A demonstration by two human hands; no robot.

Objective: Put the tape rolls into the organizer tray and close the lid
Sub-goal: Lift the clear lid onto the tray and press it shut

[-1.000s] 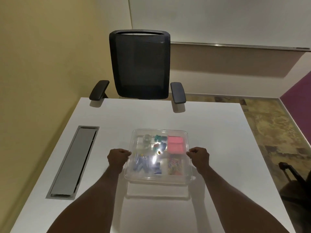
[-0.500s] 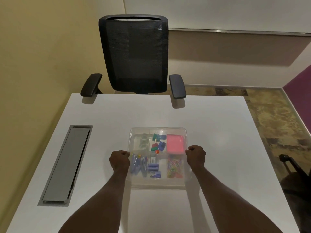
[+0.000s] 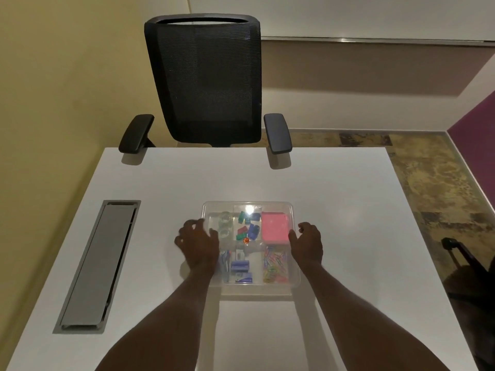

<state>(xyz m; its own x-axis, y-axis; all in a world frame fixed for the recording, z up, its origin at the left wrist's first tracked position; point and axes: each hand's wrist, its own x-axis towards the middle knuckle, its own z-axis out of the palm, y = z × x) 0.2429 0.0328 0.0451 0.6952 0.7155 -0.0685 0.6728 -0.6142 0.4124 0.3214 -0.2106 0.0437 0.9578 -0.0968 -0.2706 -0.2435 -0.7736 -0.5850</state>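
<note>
A clear plastic organizer tray (image 3: 247,206) lies flat on the white table with its clear lid on top. In its far-left compartment sit two clear tape rolls (image 3: 224,224). Other compartments hold coloured clips, a pink note pad (image 3: 275,226), blue items and paper clips. My left hand (image 3: 197,243) hovers at the tray's left side, fingers spread, partly over the lid. At the tray's right edge is my right hand (image 3: 306,242), fingers apart, holding nothing.
A grey cable hatch (image 3: 99,265) is set into the white table (image 3: 348,210) at the left. A black mesh office chair (image 3: 206,79) stands at the far edge. A dark bag (image 3: 466,266) is on the floor at the right.
Both hands were gripping the tray's sides and set it down; now they have let go and their fingers have spread. The camera view shifted slightly.
</note>
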